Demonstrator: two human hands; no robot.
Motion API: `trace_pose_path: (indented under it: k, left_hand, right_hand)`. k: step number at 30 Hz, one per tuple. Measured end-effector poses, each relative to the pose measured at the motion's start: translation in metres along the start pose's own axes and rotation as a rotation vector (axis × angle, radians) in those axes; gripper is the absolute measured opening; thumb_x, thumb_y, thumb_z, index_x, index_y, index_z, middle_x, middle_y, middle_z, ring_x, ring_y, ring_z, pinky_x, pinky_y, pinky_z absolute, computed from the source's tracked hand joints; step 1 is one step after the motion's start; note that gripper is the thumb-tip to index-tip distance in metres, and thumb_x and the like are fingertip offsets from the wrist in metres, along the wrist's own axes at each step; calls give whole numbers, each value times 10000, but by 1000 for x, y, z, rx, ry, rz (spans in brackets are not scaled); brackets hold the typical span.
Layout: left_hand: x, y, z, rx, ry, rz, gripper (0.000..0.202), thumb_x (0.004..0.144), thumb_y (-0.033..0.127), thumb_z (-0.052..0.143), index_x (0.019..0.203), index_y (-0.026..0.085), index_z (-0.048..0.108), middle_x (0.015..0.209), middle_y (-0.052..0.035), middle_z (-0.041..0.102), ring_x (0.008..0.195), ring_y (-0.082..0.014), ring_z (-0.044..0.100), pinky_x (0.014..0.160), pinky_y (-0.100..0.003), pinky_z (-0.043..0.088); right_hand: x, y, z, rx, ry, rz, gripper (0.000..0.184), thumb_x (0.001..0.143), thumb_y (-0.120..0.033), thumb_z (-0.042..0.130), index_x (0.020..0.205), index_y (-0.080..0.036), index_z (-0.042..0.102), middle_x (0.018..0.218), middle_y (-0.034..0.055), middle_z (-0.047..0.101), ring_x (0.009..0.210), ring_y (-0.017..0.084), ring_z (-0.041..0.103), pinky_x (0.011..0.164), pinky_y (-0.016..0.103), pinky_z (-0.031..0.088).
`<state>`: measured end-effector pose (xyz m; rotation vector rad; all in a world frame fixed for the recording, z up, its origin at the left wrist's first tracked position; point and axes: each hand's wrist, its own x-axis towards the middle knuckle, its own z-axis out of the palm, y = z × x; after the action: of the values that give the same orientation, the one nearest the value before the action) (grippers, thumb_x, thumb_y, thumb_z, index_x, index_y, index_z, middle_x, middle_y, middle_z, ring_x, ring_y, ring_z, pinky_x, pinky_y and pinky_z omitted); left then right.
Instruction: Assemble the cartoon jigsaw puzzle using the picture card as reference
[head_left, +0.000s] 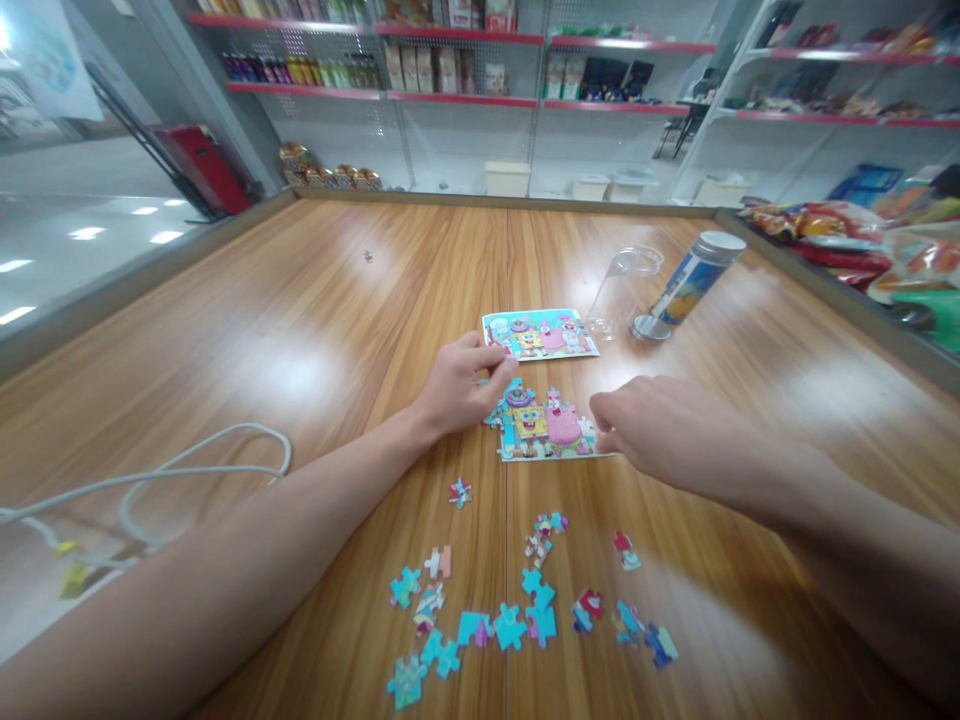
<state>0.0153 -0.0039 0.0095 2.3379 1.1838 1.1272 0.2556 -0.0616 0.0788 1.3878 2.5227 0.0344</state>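
Note:
A partly joined cartoon jigsaw puzzle (551, 425) lies on the wooden table, showing a yellow square figure and a pink one. My left hand (469, 385) rests at its upper left corner, fingers loosely bent, with a gap between thumb and forefinger and nothing visible in it. At the puzzle's right edge, my right hand (649, 425) is closed in a pinch on a puzzle piece, mostly hidden by the fingers. Just beyond the puzzle lies a picture card (547, 333) with the same characters. Loose puzzle pieces (510, 627), many of them light blue, are scattered on the near side.
A clear plastic jar (619, 290), a blue-and-yellow canister (701, 275) and a round metal lid (651, 328) stand or lie beyond my right hand. White cable (217, 470) loops at the left. Snack bags (825, 235) lie past the table's right edge. Shelves line the back.

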Motion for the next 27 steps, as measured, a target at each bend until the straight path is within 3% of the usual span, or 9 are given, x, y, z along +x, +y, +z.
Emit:
trace_pose_path:
  k: [5,8,15,27]
  left_hand:
    - [-1,6,-6,-84,-220,182,405,921,344,458,595,187,641,676,-67,530,753,-188,500,709,-322,436]
    - [-1,6,-6,-84,-261,204,413,930,344,457,615,187,673,677,-69,536,756,-191,497,710,-324,433]
    - [0,4,-2,-73,-230,214,412,940,325,472,619,179,685,657,-59,540,756,-184,494,713,-314,430]
    - [-2,-2,6,14,-47,35,377,909,282,520,587,172,684,656,-43,543,744,-170,541,716,-303,435]
  right_hand:
    - [5,-7,2,114,74,-135,165,944,-178,509,982,-192,670,839,60,740,724,196,689,570,280,302]
    - [10,-11,6,129,51,-180,205,990,-243,479,1051,-198,669,818,63,735,688,188,671,560,279,294]
    - [13,-11,8,127,39,-205,275,1022,-299,436,1010,-186,686,789,73,725,656,179,652,560,285,293]
    - [11,-12,12,136,55,-238,246,981,-224,464,1108,-218,674,836,63,731,680,184,662,570,279,306]
